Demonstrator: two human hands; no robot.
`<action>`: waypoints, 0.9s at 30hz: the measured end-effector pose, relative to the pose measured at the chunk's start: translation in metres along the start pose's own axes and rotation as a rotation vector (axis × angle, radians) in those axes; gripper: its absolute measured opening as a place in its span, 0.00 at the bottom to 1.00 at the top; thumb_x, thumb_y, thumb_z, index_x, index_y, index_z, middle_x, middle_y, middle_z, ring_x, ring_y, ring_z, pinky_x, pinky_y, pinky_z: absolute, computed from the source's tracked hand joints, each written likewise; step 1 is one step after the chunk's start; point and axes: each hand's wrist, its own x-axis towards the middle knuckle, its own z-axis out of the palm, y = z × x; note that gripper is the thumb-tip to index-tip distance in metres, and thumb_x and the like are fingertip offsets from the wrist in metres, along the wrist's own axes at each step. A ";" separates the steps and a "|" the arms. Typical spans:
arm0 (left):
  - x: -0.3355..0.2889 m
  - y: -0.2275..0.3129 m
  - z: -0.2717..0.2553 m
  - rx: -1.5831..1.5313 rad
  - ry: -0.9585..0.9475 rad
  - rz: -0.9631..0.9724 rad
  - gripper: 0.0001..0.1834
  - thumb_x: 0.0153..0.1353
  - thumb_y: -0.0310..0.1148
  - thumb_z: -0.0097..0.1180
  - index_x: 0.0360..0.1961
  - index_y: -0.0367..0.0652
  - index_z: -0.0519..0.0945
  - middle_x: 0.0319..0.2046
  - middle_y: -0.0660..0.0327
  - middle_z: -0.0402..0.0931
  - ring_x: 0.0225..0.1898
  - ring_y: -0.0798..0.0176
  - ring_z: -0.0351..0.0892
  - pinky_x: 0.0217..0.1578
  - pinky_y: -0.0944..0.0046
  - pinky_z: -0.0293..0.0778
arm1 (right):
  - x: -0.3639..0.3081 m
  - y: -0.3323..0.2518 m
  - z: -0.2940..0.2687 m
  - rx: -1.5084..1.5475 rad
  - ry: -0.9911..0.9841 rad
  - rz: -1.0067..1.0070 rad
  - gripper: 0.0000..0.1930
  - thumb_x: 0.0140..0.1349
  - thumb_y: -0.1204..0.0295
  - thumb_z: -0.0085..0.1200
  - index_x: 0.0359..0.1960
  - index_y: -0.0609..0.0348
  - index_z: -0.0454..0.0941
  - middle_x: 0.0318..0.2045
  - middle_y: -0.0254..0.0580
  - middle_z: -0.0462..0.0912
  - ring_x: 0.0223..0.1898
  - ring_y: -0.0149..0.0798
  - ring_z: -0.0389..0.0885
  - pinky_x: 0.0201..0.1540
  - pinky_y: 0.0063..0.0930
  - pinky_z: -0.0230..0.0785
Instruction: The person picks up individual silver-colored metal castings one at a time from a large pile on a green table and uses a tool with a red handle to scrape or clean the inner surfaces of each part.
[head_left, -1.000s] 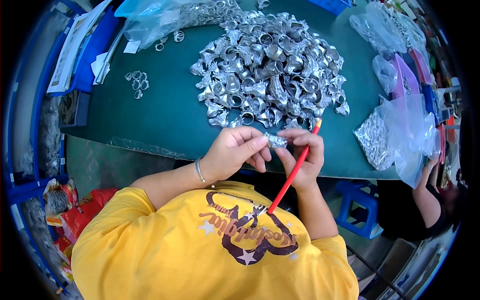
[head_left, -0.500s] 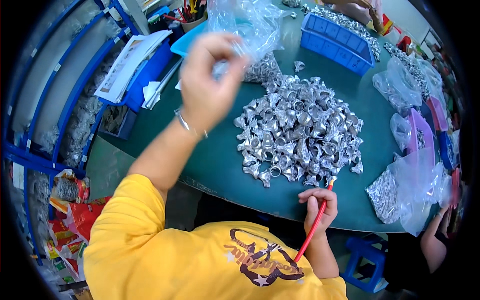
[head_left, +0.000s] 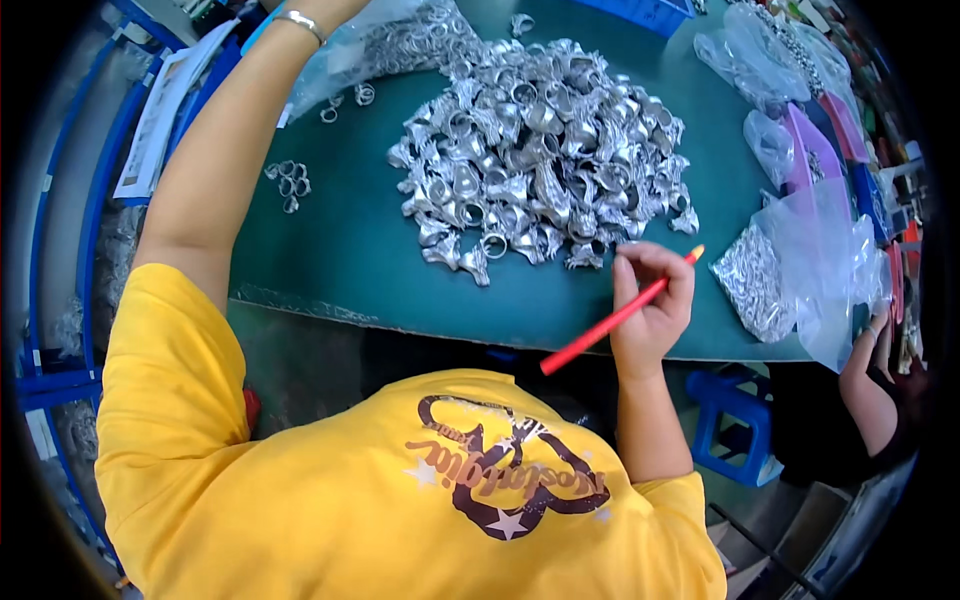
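Observation:
A large heap of silver metal rings lies on the green table, many of them with bulky sculpted tops. At the heap's near right side, my right hand grips a slim red pencil, its yellowish tip pointing up and right. My left arm stretches far forward, a silver bangle on the wrist. Only part of my left hand shows at the top edge, and its fingers are out of view. Close to it, a clear plastic bag holds many rings.
A few loose rings lie left of the heap. At the right are a clear bag of metal pieces, pink trays and more plastic bags. A blue bin stands at the back. Beside a person's arm is a blue stool.
My left hand has moved forward and left, mostly out of view. The pencil has turned in my right hand, its rear end now pointing left. The view has shifted, revealing loose rings at left.

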 end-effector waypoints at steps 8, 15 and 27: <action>-0.117 0.178 -0.060 -0.972 -0.328 -0.132 0.11 0.51 0.21 0.61 0.37 0.38 0.80 0.28 0.61 0.75 0.26 0.71 0.74 0.26 0.73 0.71 | 0.021 0.011 0.020 -0.280 -0.091 -0.211 0.17 0.44 0.86 0.64 0.35 0.61 0.70 0.35 0.48 0.79 0.34 0.39 0.78 0.38 0.27 0.71; -0.152 0.204 -0.065 -1.626 -0.892 -0.934 0.14 0.63 0.30 0.55 0.47 0.34 0.74 0.33 0.59 0.79 0.27 0.72 0.79 0.27 0.75 0.75 | 0.020 -0.008 0.029 -0.095 -0.292 -0.412 0.18 0.47 0.87 0.61 0.34 0.59 0.66 0.33 0.50 0.81 0.32 0.43 0.81 0.35 0.30 0.73; -0.183 0.207 -0.050 -2.072 -0.451 -0.731 0.20 0.57 0.15 0.52 0.51 0.37 0.66 0.51 0.50 0.71 0.57 0.60 0.70 0.55 0.63 0.70 | 0.011 0.006 0.035 -0.108 -0.196 -0.287 0.20 0.44 0.86 0.63 0.35 0.58 0.65 0.37 0.51 0.78 0.37 0.42 0.78 0.37 0.28 0.72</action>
